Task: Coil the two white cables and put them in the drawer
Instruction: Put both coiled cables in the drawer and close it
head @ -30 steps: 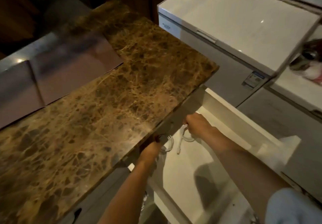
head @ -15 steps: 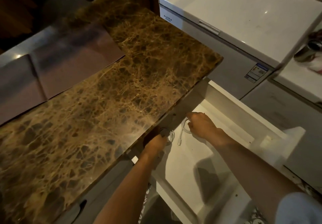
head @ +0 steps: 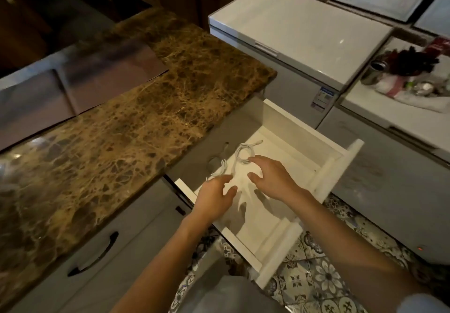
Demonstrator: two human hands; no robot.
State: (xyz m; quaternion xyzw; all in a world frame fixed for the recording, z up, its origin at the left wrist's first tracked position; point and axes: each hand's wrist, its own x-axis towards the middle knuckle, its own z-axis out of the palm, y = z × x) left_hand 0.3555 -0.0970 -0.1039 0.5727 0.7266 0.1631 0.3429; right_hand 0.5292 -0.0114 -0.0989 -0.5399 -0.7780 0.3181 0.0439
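From my seat, the counter [head: 121,129] fills the left half of the frame, and the drawer [head: 299,129] stands pulled out at centre right. Both cables lie on its floor, toward its upper-left end.

My right hand [head: 275,181] hovers at frame centre, fingers spread and holding nothing. Its forefinger reaches the edge of the right coil [head: 243,153]; I cannot tell whether it touches. My left hand [head: 214,198], just below and left, is also loosely spread and empty.

The left coil [head: 220,166] sits half in the counter's shadow, so its shape is hard to read. I think its loops are slacker.

My worry is that nothing binds either coil. A brushing finger could spring the loops open. A hard shove shut might slide them together and tangle the free ends.
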